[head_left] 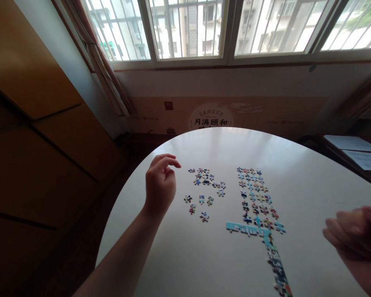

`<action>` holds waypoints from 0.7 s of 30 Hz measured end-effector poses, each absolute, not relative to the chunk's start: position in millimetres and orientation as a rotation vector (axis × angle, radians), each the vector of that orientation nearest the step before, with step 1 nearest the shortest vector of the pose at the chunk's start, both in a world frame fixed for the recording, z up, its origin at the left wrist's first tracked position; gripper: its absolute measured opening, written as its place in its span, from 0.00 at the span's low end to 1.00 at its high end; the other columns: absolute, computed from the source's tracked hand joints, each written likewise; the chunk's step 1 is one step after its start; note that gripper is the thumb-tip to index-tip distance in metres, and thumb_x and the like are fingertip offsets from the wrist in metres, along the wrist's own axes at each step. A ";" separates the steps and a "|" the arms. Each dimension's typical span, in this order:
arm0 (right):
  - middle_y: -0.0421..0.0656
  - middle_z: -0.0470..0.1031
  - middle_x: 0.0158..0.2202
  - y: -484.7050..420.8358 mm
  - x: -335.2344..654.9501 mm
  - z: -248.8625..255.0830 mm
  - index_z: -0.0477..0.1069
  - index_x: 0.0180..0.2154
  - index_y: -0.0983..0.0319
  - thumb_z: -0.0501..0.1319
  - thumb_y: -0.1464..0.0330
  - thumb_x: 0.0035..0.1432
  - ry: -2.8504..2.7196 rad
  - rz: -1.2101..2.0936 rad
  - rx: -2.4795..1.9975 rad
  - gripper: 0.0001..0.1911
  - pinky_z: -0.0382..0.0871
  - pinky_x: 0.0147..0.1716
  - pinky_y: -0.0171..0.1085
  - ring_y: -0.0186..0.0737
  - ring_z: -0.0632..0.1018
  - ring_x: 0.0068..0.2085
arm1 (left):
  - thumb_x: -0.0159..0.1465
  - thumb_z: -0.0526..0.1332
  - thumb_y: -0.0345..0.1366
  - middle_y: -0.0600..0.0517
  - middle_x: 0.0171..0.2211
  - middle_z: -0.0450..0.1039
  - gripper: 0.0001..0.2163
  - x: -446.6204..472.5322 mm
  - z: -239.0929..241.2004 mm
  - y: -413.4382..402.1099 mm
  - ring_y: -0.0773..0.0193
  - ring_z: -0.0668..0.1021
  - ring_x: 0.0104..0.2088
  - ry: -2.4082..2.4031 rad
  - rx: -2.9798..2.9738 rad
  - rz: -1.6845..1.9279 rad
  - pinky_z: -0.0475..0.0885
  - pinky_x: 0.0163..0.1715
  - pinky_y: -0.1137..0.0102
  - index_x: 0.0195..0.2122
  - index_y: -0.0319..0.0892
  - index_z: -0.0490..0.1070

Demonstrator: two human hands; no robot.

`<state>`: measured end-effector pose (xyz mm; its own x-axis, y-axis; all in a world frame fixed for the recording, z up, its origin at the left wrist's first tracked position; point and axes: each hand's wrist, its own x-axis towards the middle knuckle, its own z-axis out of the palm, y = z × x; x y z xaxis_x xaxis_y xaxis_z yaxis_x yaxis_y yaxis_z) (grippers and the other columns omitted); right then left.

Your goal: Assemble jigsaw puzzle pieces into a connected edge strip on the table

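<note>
My left hand (161, 181) hovers over the left part of the table, its index finger half bent and apart from the thumb, with nothing visible in it. Just to its right lies a loose group of jigsaw pieces (205, 182), and below them are several more scattered pieces (201, 199). Rows of sorted jigsaw pieces (252, 196) fill the middle. A joined puzzle border (247, 229) runs light blue along the top, then turns down its right side toward me. At the right edge my right hand (355, 235) is blurred, fingers curled in; their inside is hidden.
The white round table (173, 264) carries all the pieces. Paper sheets (355, 144) lie on a dark surface beyond its right edge. A wooden cabinet (43, 165) stands at left, and a printed banner (250, 111) hangs under the barred windows (185, 29).
</note>
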<state>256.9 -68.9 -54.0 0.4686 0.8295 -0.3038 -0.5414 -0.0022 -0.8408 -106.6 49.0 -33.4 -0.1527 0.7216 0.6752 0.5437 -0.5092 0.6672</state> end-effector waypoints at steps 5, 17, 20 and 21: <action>0.37 0.46 0.15 -68.7 255.9 -51.2 0.54 0.18 0.62 0.69 0.58 0.50 -0.339 1.089 -1.159 0.26 0.48 0.14 0.40 0.30 0.53 0.17 | 0.54 0.53 0.21 0.50 0.40 0.76 0.13 -106.2 -33.5 49.4 0.58 0.78 0.42 1.464 1.939 1.746 0.72 0.34 0.66 0.27 0.44 0.74; 0.37 0.47 0.15 -68.5 254.9 -47.0 0.54 0.17 0.62 0.70 0.58 0.48 -0.321 1.089 -1.178 0.27 0.48 0.14 0.39 0.29 0.53 0.17 | 0.56 0.56 0.23 0.50 0.38 0.77 0.11 -104.3 -33.8 48.7 0.60 0.78 0.38 1.399 1.880 1.706 0.74 0.30 0.68 0.25 0.44 0.74; 0.36 0.47 0.15 -67.9 254.5 -44.6 0.54 0.18 0.62 0.70 0.60 0.46 -0.320 1.095 -1.167 0.26 0.47 0.14 0.39 0.29 0.53 0.17 | 0.56 0.56 0.23 0.49 0.38 0.77 0.11 -104.5 -34.4 48.8 0.59 0.78 0.38 1.384 1.882 1.704 0.73 0.29 0.68 0.25 0.44 0.74; 0.36 0.47 0.15 -67.8 254.4 -44.2 0.54 0.18 0.62 0.70 0.60 0.45 -0.320 1.096 -1.166 0.25 0.47 0.14 0.39 0.29 0.53 0.17 | 0.56 0.56 0.23 0.49 0.37 0.77 0.11 -104.4 -34.4 48.7 0.59 0.78 0.38 1.382 1.884 1.702 0.73 0.29 0.68 0.25 0.44 0.74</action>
